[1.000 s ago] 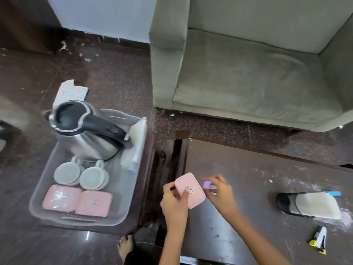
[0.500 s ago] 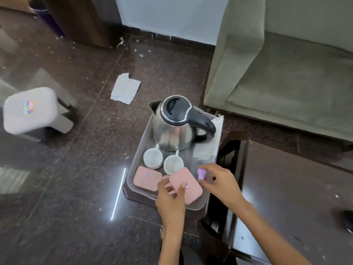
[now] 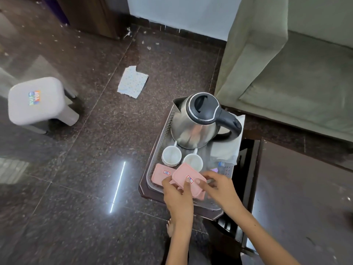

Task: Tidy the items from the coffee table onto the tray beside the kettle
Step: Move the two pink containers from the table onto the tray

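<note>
The person holds a pink lidded box (image 3: 188,178) with both hands above the near part of the clear plastic tray (image 3: 161,144). The left hand (image 3: 176,197) grips its near-left edge, the thumb lying on the lid. The right hand (image 3: 219,190) grips its right end, fingers curled around it, and hides that end of the box. The long axis of the box runs from far-left to near-right, and the lid faces up, a little tilted. A small white label with a red frame is on the lid; its writing is too small to read.

A second pink box (image 3: 162,174) lies flat in the tray's near-left corner, with the same kind of label, also not readable. The held box covers part of it, and what lies under the hands cannot be seen. Behind stand two white cups (image 3: 171,155), then a steel kettle (image 3: 198,121) with a black lid and handle. A folded white cloth (image 3: 226,150) lies along the right side of the tray. Something small and purple (image 3: 214,170) shows near the right hand; it is not clear what it is. The coffee table (image 3: 305,197) is cut off at the right edge.
</note>
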`<state>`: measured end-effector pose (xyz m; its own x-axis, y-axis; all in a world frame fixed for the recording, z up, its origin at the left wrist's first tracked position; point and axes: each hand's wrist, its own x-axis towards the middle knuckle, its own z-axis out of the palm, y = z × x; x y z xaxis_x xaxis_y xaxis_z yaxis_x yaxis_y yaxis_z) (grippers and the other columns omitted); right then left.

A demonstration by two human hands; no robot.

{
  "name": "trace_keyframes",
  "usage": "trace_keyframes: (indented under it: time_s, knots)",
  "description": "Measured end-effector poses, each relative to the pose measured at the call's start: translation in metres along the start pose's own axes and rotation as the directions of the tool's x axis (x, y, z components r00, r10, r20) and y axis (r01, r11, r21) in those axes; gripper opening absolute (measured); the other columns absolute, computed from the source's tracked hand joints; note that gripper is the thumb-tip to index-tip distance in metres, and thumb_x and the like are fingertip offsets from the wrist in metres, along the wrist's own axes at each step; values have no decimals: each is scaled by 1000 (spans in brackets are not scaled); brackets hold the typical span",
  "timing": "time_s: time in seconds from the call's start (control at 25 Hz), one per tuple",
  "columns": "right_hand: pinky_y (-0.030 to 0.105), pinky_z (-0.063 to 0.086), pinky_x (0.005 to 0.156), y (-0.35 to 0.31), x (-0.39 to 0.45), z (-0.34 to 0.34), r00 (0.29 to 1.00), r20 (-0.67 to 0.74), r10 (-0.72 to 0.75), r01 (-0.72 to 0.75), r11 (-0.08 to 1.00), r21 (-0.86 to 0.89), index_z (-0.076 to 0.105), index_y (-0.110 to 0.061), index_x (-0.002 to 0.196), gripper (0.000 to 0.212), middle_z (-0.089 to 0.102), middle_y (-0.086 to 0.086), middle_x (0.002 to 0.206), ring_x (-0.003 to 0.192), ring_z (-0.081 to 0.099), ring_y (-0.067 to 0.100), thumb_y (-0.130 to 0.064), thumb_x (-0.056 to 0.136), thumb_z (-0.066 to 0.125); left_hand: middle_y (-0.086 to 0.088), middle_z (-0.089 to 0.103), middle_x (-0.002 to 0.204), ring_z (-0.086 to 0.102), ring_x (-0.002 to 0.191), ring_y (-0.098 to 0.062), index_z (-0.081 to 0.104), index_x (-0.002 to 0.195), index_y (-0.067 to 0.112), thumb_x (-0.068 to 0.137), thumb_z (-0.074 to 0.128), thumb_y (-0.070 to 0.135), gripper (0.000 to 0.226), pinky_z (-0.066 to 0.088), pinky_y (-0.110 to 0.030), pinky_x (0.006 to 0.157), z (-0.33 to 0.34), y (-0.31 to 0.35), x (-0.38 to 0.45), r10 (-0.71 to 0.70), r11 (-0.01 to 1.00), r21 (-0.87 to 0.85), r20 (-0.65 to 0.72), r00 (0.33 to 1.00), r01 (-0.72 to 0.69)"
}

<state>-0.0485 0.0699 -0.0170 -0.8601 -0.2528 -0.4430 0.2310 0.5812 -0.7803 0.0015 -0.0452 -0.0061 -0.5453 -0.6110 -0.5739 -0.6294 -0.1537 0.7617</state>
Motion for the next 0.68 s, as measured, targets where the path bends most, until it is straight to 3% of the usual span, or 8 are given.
trace_keyframes:
  time_s: [0.08,0.2,0.28,0.36,0.48,0.56,0.68]
  knots:
    - [28,55,60,2,7,7,1000,-21,21,-21,1000,8,73,-23,90,8,74,-7,86,64,67,11,-24,84,68,-11,62,108,64,89,-25,46,116,12,85,66,14,37,45,-21,69,-4,-4,5,32,999,28,5,999,-33]
    - [43,59,65,-1,24,18,998,-46,47,-47,999,4,75,-14,92,11,73,3,83,65,69,20,-17,84,68,-8,53,121,57,104,-27,43,125,13,86,61,8,44,50,-36,84,-15,-4,4,162,978,134,-10,987,-160]
    - [37,56,71,-7,35,25,998,-49,-24,18,993,-119,75,-15,94,13,71,2,87,66,66,19,-17,83,69,-6,48,127,47,114,-24,42,132,11,84,60,4,51,46,-38,92,-24,-4,-1,315,904,315,-31,949,-290]
    - [26,49,72,-14,41,34,997,-13,-72,68,972,-226,75,-18,97,15,71,0,94,63,60,11,-18,83,68,-9,52,132,48,119,-26,48,131,10,80,63,4,53,46,-43,95,-29,-9,-3,461,722,552,64,885,-417]
    - [32,53,80,-23,45,49,991,58,-120,130,964,-233,73,-21,103,22,73,-1,98,77,67,14,-14,84,66,-15,54,135,53,123,-34,60,123,15,78,47,14,46,34,-50,103,-27,-24,-1,441,430,782,253,861,-450]
    - [38,54,80,-23,42,52,990,42,-135,142,958,-249,71,-24,104,25,70,-3,98,83,68,17,-14,82,67,-17,52,138,51,126,-34,60,125,16,80,33,21,52,24,-48,103,-26,-31,-1,370,392,808,299,880,-440]
    - [36,55,71,-14,32,44,984,-81,-158,126,943,-307,71,-28,95,16,70,-8,99,75,70,13,-19,82,67,-16,50,140,49,128,-34,58,128,18,83,31,26,53,26,-47,105,-25,-33,-1,269,347,828,362,892,-441]
